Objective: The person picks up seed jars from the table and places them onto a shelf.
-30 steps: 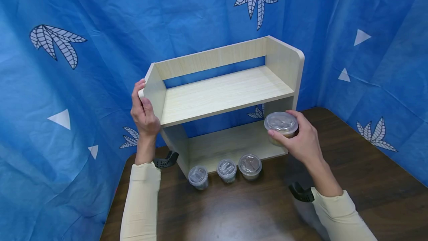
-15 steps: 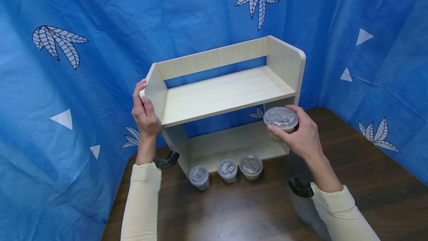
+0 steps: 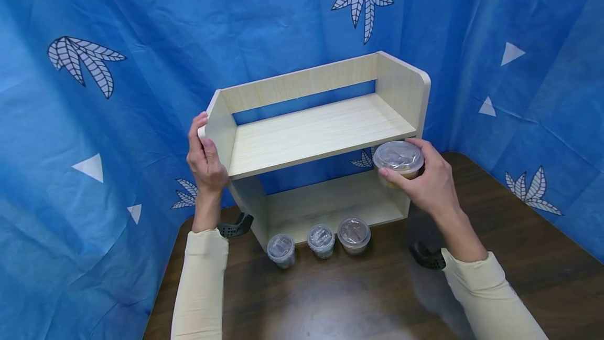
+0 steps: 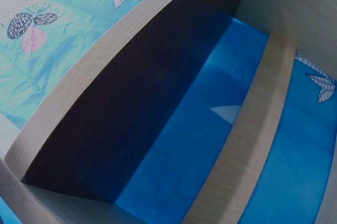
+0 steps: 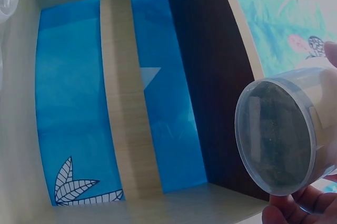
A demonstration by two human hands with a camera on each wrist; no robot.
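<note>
My right hand (image 3: 431,182) grips a round clear plastic tub (image 3: 398,155) with a lid, thumb in front and fingers round its far side. The tub is raised near the right front edge of a pale two-tier wooden shelf (image 3: 321,127), overlapping the upper board's edge in the head view. In the right wrist view the tub's see-through base (image 5: 275,137) faces the camera. On the left, my left hand (image 3: 205,167) holds the front edge of the shelf's side panel between thumb and fingers. That hand is outside the left wrist view, which shows the shelf's inside (image 4: 242,171).
Three lidded clear tubs, a left one (image 3: 281,250), a middle one (image 3: 321,240) and a slightly wider right one (image 3: 354,235), stand along the shelf's front foot. Dark wooden table (image 3: 321,298) lies beneath. Blue patterned cloth (image 3: 292,14) hangs behind and at both sides.
The right hand has lifted the tub upward, from in front of the lower compartment toward the upper board's edge. My left hand stays on the side panel.
</note>
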